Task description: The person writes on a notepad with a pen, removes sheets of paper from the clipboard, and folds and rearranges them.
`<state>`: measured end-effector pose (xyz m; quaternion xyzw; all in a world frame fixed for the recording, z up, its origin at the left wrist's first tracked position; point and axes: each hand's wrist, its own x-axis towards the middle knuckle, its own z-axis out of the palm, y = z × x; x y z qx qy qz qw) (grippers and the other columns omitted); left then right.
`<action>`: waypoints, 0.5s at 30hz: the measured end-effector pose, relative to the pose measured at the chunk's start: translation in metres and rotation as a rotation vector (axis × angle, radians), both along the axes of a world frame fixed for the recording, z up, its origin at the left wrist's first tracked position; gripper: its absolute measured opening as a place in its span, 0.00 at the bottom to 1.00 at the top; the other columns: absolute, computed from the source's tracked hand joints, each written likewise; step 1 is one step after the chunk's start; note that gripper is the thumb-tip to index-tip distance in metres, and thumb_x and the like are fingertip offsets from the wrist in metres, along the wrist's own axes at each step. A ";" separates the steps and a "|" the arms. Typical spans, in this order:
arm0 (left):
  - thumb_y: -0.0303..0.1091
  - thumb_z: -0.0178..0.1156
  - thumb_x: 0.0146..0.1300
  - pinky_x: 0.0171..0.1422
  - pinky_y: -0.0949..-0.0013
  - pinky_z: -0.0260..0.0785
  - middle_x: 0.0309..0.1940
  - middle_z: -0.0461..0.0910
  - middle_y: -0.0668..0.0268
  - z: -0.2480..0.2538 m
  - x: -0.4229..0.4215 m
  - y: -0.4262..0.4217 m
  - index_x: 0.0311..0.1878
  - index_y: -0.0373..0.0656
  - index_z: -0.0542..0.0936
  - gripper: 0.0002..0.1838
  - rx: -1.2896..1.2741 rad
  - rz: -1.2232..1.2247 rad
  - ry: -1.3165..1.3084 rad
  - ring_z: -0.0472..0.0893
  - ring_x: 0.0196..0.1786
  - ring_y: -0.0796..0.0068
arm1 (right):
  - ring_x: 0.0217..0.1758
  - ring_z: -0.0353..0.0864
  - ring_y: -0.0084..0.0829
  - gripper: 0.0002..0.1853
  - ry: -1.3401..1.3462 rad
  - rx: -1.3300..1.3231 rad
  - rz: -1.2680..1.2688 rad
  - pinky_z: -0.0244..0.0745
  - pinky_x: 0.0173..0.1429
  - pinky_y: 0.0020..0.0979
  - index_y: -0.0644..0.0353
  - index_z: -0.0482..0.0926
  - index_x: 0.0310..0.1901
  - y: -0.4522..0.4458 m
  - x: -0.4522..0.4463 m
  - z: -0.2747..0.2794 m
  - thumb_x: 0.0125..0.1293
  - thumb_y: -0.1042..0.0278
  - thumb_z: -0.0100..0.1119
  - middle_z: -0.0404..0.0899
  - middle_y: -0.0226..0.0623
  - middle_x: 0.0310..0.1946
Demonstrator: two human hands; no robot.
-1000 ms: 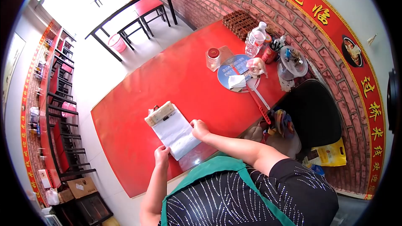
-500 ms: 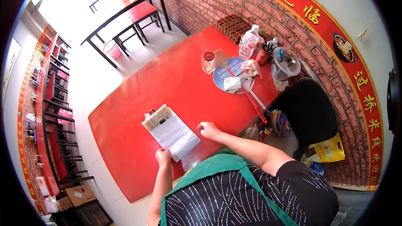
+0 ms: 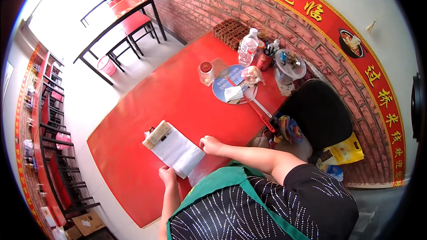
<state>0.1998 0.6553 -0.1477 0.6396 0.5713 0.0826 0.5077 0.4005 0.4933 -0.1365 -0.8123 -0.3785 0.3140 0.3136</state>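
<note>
A clipboard with white paper [image 3: 178, 149] lies tilted on the red table [image 3: 133, 120], its metal clip and a small beige pad [image 3: 156, 135] at the far left end. My left hand [image 3: 167, 174] is closed at the paper's near left edge; what its fingers pinch is too small to make out. My right hand [image 3: 211, 145] is at the paper's right edge with its fingers curled together, and whether anything is between them is hidden. A clear sheet [image 3: 200, 172] shows under the near end of the paper.
Toward the wall stand a red-lidded jar [image 3: 206, 74], a round blue fan [image 3: 227, 82], a water bottle [image 3: 248, 48], a clear tub [image 3: 289, 66] and a woven basket [image 3: 231, 33]. A fly swatter [image 3: 262, 118] crosses the table's right edge. A black chair [image 3: 318, 111] is at the right.
The view has shifted, so the table things appear further left. My right hand left the paper's edge, then came back beside it. My left hand stays at the near left edge.
</note>
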 end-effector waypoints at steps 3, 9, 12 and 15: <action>0.21 0.54 0.47 0.30 0.69 0.72 0.34 0.75 0.54 0.001 0.001 0.000 0.52 0.22 0.65 0.25 0.135 0.053 0.048 0.78 0.31 0.67 | 0.45 0.76 0.46 0.10 0.015 -0.002 -0.011 0.71 0.50 0.42 0.60 0.78 0.31 -0.002 -0.002 0.004 0.49 0.77 0.47 0.77 0.49 0.37; 0.25 0.58 0.49 0.67 0.57 0.55 0.58 0.62 0.46 0.074 0.028 -0.026 0.58 0.32 0.62 0.31 0.938 -0.319 0.076 0.61 0.64 0.53 | 0.53 0.71 0.44 0.13 -0.326 0.112 -0.118 0.68 0.55 0.42 0.64 0.73 0.43 0.009 -0.028 0.035 0.55 0.73 0.48 0.71 0.47 0.48; 0.23 0.57 0.47 0.68 0.55 0.52 0.59 0.62 0.50 0.072 0.032 -0.038 0.56 0.37 0.67 0.28 1.041 -0.501 0.029 0.62 0.63 0.52 | 0.56 0.67 0.44 0.15 -0.705 0.414 0.055 0.65 0.58 0.43 0.63 0.71 0.47 0.019 -0.043 0.020 0.57 0.72 0.49 0.67 0.47 0.53; 0.29 0.56 0.49 0.65 0.54 0.56 0.59 0.63 0.49 0.030 0.024 -0.039 0.50 0.38 0.71 0.21 0.797 -0.832 0.184 0.63 0.62 0.51 | 0.56 0.67 0.43 0.13 -0.603 0.275 0.365 0.63 0.61 0.42 0.63 0.73 0.45 0.010 -0.048 0.022 0.59 0.71 0.47 0.68 0.47 0.52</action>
